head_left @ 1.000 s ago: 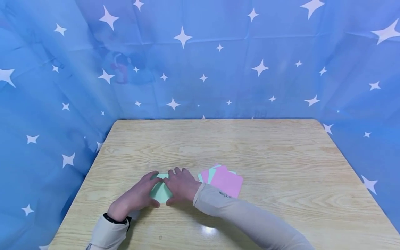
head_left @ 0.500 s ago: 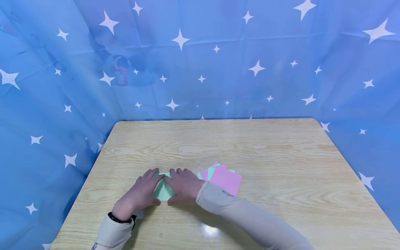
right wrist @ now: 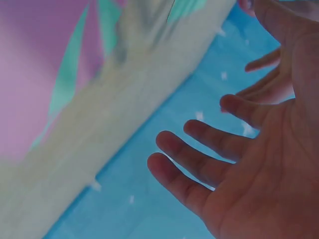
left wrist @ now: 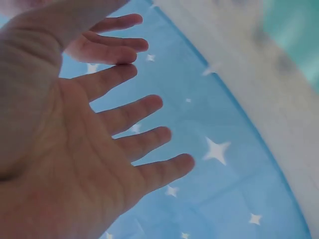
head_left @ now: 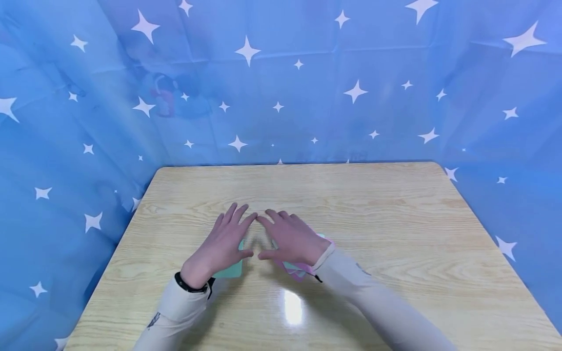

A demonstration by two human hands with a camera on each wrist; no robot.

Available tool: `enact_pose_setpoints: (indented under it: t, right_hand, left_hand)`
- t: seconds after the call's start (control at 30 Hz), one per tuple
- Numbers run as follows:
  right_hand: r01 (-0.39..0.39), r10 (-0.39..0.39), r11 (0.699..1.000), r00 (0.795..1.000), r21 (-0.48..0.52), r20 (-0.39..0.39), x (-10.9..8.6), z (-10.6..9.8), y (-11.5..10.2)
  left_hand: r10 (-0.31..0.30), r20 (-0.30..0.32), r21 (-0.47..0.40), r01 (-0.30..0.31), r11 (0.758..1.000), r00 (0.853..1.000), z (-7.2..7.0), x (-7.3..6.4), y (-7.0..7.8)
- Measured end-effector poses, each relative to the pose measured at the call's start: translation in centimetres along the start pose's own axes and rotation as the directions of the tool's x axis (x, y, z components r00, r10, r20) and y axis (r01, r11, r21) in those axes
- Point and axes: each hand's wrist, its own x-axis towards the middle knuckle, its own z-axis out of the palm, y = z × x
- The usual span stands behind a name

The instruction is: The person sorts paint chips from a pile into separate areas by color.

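Note:
Both hands are lifted off the table with fingers spread and nothing between them. In the head view my left hand (head_left: 224, 241) hangs over a green paper square (head_left: 230, 271) and partly hides it. My right hand (head_left: 291, 240) is above a fanned pile of pink and green paper squares (head_left: 295, 268), most of which it covers. The index fingertips of the two hands meet or nearly meet. The left wrist view shows the left palm with straight fingers; in the right wrist view the pink and green papers (right wrist: 37, 64) lie beyond the relaxed right fingers.
The wooden table (head_left: 373, 209) has rounded far corners. Behind it and along its sides hangs a blue curtain (head_left: 307, 87) with white stars. A black band (head_left: 190, 285) circles the left wrist.
The hands have let go of the green square's sides and risen, moving forward and to the right. The right hand now covers much of the pink and green pile. The head view shifted slightly.

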Motion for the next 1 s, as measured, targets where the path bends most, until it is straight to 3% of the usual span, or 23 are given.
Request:
enact_pose_setpoints:
  t: [0.17,0.3,0.5,0.73,1.0]
  right_hand:
    - [-0.042,0.048,0.998,0.993,0.055,-0.112,-2.2,-1.4,2.7]
    - [-0.063,0.074,0.995,0.985,0.072,-0.155,-3.9,-2.3,4.5]
    - [-0.119,0.134,0.988,0.979,0.103,-0.156,-6.5,-2.9,6.5]
    - [-0.15,0.163,0.985,0.97,0.085,-0.179,-8.1,-2.1,8.0]
    - [-0.183,0.191,0.978,0.979,0.101,-0.071,-8.9,0.3,8.5]
  left_hand:
    - [0.097,-0.05,0.065,-0.094,0.993,0.994,-0.5,2.0,2.0]
    - [0.147,-0.032,0.084,-0.144,0.986,0.989,-0.7,3.1,3.6]
    - [0.172,0.043,0.051,-0.174,0.983,0.984,0.0,4.4,5.5]
    - [0.193,0.145,0.043,-0.201,0.979,0.97,1.5,5.4,6.8]
    - [0.187,0.243,0.089,-0.214,0.973,0.952,3.7,6.1,7.4]
